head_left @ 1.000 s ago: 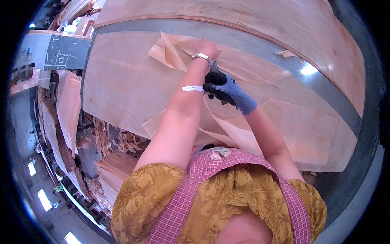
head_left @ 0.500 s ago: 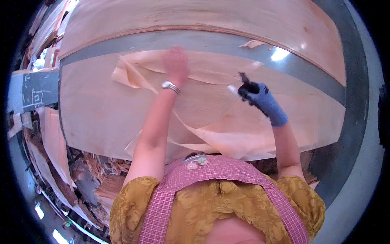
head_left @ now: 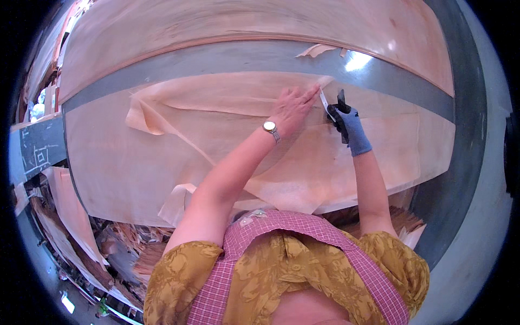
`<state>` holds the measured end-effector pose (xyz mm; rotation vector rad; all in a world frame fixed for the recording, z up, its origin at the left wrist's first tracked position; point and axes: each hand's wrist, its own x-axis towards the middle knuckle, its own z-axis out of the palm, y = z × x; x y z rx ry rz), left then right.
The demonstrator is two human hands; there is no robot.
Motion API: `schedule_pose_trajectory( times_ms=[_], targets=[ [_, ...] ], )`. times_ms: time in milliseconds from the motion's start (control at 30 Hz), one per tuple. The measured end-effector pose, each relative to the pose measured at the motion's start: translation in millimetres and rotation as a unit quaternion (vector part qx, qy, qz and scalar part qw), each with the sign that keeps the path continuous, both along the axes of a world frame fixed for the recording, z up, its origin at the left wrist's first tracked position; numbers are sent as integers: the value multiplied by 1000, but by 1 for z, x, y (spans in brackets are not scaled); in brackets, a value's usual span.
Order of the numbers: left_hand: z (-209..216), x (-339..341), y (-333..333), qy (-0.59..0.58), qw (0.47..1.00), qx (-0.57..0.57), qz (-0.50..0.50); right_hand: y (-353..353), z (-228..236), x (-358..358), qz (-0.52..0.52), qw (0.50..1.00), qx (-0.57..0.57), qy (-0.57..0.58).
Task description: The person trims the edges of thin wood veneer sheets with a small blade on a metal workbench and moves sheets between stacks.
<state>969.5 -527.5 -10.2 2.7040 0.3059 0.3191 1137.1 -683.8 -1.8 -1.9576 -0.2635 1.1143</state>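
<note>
The left hand (head_left: 292, 110), fingers slightly spread, lies on a wood sheet (head_left: 216, 96), likely light, tear-prone, best held by its edges; the gloved right hand (head_left: 345, 127) grips a dark tool (head_left: 341, 98).

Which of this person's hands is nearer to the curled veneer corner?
The left. The bare left hand is to the right of the curled veneer corner; the gloved right hand, gripping a dark tool, is farther right.

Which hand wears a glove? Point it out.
The right hand, in a blue and black glove, gripping a dark tool. The left hand is bare, with a watch on its wrist.
</note>
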Motion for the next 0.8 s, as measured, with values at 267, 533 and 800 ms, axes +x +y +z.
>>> schedule_pose_trajectory(
  times_ms=[267,533,800],
  targets=[
    [-3,28,-5,30,997,55,-38,-8,-23,34,251,833,-94,-484],
    [-13,-31,70,-47,990,-88,103,31,26,-35,65,997,22,-37],
    [9,-215,97,-75,965,52,245,127,-1,-216,69,980,82,166]
  ],
)
